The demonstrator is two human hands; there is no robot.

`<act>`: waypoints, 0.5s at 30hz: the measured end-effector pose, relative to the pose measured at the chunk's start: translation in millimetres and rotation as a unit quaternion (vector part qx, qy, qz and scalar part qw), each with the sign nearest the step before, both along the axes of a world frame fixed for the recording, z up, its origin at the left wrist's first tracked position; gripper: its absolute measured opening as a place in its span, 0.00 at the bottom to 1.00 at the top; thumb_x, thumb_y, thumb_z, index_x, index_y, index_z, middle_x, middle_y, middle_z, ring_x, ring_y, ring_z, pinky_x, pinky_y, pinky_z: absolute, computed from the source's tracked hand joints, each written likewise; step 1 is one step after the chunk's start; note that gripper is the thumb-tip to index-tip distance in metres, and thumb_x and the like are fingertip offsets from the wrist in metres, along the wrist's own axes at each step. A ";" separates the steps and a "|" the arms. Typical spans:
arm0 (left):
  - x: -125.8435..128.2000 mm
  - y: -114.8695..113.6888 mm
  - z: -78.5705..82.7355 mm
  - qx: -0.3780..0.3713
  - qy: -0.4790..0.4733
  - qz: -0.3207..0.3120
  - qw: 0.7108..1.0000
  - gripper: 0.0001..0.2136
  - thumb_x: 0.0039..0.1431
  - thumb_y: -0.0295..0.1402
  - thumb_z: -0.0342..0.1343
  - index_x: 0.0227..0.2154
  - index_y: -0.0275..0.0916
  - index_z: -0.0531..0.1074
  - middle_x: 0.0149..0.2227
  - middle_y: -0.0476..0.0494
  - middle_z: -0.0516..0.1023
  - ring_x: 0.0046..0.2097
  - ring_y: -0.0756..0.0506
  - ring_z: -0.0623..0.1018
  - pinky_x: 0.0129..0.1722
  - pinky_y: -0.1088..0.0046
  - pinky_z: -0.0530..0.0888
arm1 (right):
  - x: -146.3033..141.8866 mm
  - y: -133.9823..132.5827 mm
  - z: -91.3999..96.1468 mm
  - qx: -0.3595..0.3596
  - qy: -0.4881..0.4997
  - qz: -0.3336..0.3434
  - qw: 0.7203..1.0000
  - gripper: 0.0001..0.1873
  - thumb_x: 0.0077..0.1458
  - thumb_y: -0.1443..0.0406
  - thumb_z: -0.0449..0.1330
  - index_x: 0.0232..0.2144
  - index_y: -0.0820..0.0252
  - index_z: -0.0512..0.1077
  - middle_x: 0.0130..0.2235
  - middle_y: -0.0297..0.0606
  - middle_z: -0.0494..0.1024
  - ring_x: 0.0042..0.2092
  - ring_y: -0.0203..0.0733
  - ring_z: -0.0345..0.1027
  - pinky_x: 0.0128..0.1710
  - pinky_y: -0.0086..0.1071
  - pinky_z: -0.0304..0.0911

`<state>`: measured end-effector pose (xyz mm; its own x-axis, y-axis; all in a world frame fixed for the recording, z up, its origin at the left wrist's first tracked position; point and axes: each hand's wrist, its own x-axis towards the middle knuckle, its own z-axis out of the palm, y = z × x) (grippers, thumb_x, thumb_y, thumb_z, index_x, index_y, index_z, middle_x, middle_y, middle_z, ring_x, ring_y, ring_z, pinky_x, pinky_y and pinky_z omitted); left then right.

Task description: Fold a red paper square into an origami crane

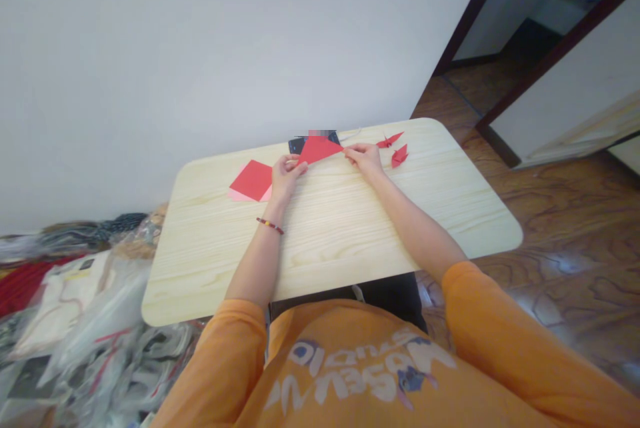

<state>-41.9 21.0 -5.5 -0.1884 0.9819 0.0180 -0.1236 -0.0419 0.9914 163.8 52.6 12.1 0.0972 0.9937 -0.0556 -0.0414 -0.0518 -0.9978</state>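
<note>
A red sheet of origami paper, folded into a triangle, is held up over the far part of the table. My left hand pinches its left corner, and my right hand grips the right corner between thumb and fingers. Left of my left hand lies a stack of red paper squares with pink ones beneath. Beyond my right hand rest two folded red paper figures, a paper crane with a long pointed end and a second folded bird. A dark phone is partly hidden behind the held paper.
The pale wood-grain table stands against a white wall. Plastic-wrapped clothes and bags are piled on the floor at left. A doorway opens at the upper right over a brown wood floor.
</note>
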 end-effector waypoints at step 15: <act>6.8 2.5 -5.1 0.008 -0.058 -0.010 0.998 0.16 0.39 0.34 0.68 0.32 0.37 0.73 0.34 0.44 0.81 0.33 0.50 0.78 0.40 0.72 0.76 | -18.0 -6.8 -1.4 -0.093 0.203 0.098 0.970 0.12 0.49 0.59 0.61 0.25 0.63 0.73 0.28 0.40 0.79 0.29 0.36 0.72 0.28 0.28 0.67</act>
<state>-35.0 23.5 -10.5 -0.1698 0.9854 0.0135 -0.2385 -0.0544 0.9696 145.8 45.9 10.7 -0.1597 0.9600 -0.2300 -0.4009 -0.2759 -0.8736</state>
